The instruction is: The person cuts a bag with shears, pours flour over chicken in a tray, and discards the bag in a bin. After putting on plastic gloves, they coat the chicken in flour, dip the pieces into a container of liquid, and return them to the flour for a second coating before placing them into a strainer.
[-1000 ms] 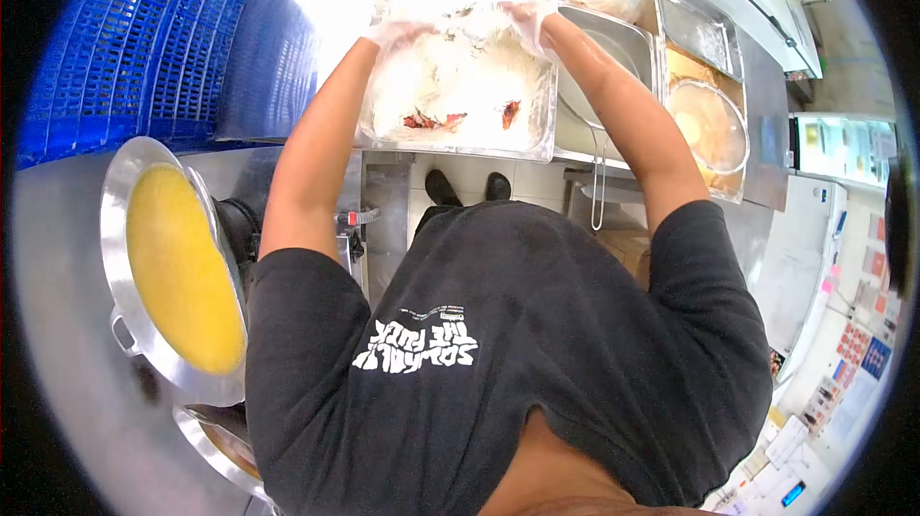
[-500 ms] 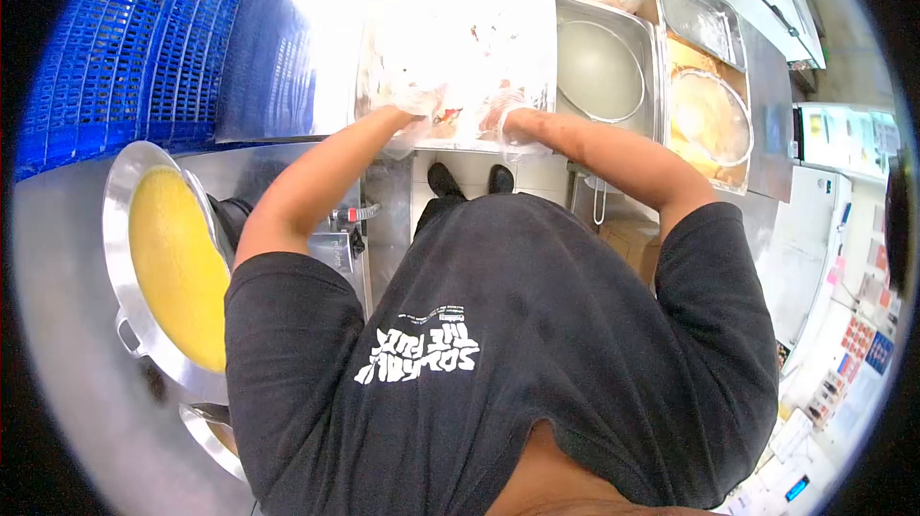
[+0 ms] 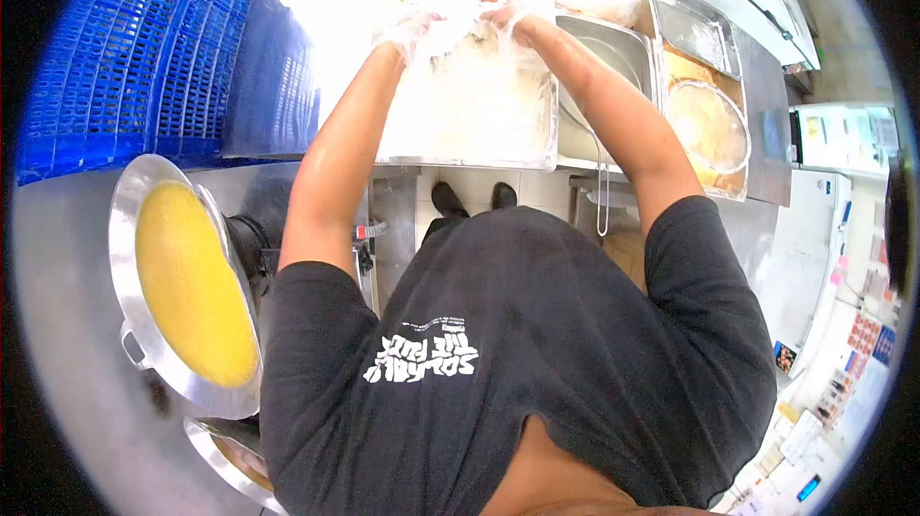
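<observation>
White flour [image 3: 470, 104] fills one long steel tray [image 3: 548, 137] on the counter in front of the person, and both hands are down in it at the far end. The left hand [image 3: 414, 32] and the right hand [image 3: 505, 18] each wear a thin clear glove and sit just beside each other, fingers bent into the flour. The glare there washes out the fingertips, so it cannot be told whether either hand is closed around a piece or only pressing on the heap.

To the right of the tray stand three more steel pans [image 3: 623, 46], two of them with a round strainer inside, and one long wire handle [image 3: 601, 192] hangs over the counter edge. On the left sits one wide steel bowl [image 3: 129, 219] of yellow batter [image 3: 187, 286]; a second bowl [image 3: 225, 458] below it is mostly cut off by the person's black shirt [image 3: 517, 372]. Blue crates [image 3: 125, 56] are stacked at the far left, their number unclear. Two black shoes [image 3: 470, 197] show on the floor.
</observation>
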A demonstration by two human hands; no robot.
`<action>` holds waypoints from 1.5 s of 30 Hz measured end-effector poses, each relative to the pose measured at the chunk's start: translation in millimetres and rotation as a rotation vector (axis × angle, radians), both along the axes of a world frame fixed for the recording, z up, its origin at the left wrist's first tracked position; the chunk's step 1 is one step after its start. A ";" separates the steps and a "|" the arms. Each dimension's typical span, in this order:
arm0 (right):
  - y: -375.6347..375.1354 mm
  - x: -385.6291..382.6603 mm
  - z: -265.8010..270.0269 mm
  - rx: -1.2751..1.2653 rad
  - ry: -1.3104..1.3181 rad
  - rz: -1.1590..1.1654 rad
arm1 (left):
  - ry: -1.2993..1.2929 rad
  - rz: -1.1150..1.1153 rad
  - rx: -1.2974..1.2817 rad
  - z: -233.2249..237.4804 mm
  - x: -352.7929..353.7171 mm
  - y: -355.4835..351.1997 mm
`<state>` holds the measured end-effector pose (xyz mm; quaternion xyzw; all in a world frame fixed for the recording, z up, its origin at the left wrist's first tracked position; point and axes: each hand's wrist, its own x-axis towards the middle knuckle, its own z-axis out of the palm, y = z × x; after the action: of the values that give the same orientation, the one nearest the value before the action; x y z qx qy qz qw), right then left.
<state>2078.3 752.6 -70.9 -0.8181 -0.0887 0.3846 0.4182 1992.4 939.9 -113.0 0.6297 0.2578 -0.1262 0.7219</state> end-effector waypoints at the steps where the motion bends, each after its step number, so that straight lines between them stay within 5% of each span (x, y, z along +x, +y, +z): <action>1: 4.6 8.8 -1.0 0.029 0.013 -0.046 | -0.006 -0.050 0.065 -0.3 6.7 4.1; 4: 1.5 17.4 -1.3 0.066 -0.076 0.038 | -0.537 -0.558 1.552 -5.3 0.7 19.4; 7: -10.4 12.8 -19.3 -0.138 -0.313 0.376 | -0.270 -0.395 1.189 -27.8 -6.5 23.6; 11: -15.7 -7.3 -38.4 -0.453 -0.579 0.613 | -0.137 -0.496 1.192 -81.4 13.5 20.0; 13: 3.1 -27.8 -42.6 -0.646 -0.660 0.421 | -0.186 -0.523 1.205 -72.6 11.3 4.3; 16: -1.6 -16.1 -98.6 -0.548 -0.437 0.444 | -0.141 -0.788 0.443 -99.4 25.1 13.5; 19: -11.5 -20.9 -144.2 -0.513 -0.308 0.393 | -0.124 -0.855 0.479 -75.2 -3.2 -13.1; 22: -32.3 -47.4 -93.8 -0.341 -0.175 0.168 | -0.033 -0.841 0.375 -41.3 -30.6 -24.3; 26: -35.3 -23.5 -94.2 -0.100 -0.116 0.103 | -0.030 -0.577 0.125 -77.3 -9.7 -7.4; 28: -27.2 -8.5 -29.1 -0.026 0.064 0.028 | -0.041 -0.387 0.143 -17.8 -12.0 -11.1; 31: -3.5 43.7 -7.4 -0.122 -0.120 0.320 | 0.019 -0.125 0.117 10.2 2.0 -10.4; 32: 9.5 52.2 -4.2 -0.165 -0.028 0.202 | 0.028 -0.034 0.107 12.9 10.9 -7.9; 33: 12.3 47.5 -4.2 0.075 -0.012 -0.017 | 0.032 0.058 0.097 15.4 21.6 -4.3; 35: 7.2 45.6 5.0 0.087 -0.025 -0.021 | -0.038 0.118 -0.005 -22.2 38.6 13.6; 37: 3.8 13.9 29.2 0.083 -0.026 -0.117 | -0.187 -0.034 0.235 -35.2 22.7 32.1; 38: -3.0 18.3 -11.5 0.062 -0.461 0.123 | -0.160 -0.378 0.511 -32.1 17.5 37.2; 39: -9.1 0.8 -10.0 -0.118 -0.471 0.275 | -0.123 -0.729 0.781 -1.2 0.1 32.9; 41: -21.1 -35.8 -4.1 -0.444 -0.514 0.635 | 0.020 -0.991 1.084 14.0 -39.4 10.5; 44: -23.9 -51.0 -102.4 -0.458 -0.625 0.757 | 0.140 -0.838 1.171 -22.0 -67.6 -16.5; 45: -22.0 -58.2 -93.2 -0.468 -0.557 0.703 | 0.077 -0.886 1.176 -58.8 -69.9 -13.2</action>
<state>2020.1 730.6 -164.1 -0.8821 -0.3784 0.2791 0.0294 1922.5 926.7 -171.8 0.9530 0.0295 -0.2687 0.1368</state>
